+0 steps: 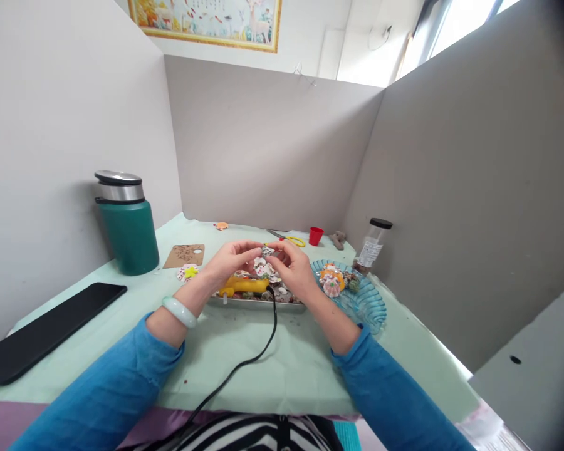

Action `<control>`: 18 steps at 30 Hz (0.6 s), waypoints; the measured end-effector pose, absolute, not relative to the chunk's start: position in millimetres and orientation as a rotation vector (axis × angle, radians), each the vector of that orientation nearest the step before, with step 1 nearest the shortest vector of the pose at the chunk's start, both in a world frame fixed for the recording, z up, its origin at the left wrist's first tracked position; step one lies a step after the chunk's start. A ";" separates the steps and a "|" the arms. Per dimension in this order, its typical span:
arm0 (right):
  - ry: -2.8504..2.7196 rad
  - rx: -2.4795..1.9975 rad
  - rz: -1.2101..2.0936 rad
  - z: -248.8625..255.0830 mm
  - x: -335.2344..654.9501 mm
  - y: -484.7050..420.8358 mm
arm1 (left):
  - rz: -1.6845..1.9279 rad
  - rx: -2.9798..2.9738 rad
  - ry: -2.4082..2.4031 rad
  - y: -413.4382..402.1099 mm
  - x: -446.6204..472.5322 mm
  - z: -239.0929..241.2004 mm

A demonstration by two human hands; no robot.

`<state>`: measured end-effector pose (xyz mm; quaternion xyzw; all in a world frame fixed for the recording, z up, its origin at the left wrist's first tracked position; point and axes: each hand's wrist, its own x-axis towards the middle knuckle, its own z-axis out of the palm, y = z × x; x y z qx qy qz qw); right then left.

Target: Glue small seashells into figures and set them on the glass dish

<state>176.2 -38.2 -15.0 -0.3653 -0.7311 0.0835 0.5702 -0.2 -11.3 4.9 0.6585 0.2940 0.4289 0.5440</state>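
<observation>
At twelve o'clock, the left hand (237, 260) and right hand (291, 266) curl over seashells (264, 269), grip closure indeterminable; the seashells appear light, stiff and brittle: hold by rims.

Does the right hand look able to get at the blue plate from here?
Probably yes: the blue plate sits just to the right of the right hand, and nothing seems to stand between them. The hand may be busy, though, with something too small to make out.

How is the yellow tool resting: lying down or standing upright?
Lying down: the yellow tool stretches sideways along the near side of the tray, its black cord leaving from one end.
</observation>
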 end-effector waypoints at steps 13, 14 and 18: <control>-1.820 -0.919 -0.012 -21.4 177.6 -36.6 | 1.056 1.557 0.677 -9.4 -1.6 2.2; -1.831 -0.925 -0.054 -22.1 177.6 -36.6 | 1.066 1.558 0.682 -9.6 -1.2 2.4; -1.859 -0.942 -0.198 -24.0 177.6 -37.3 | 1.102 1.536 0.715 -9.1 0.8 2.4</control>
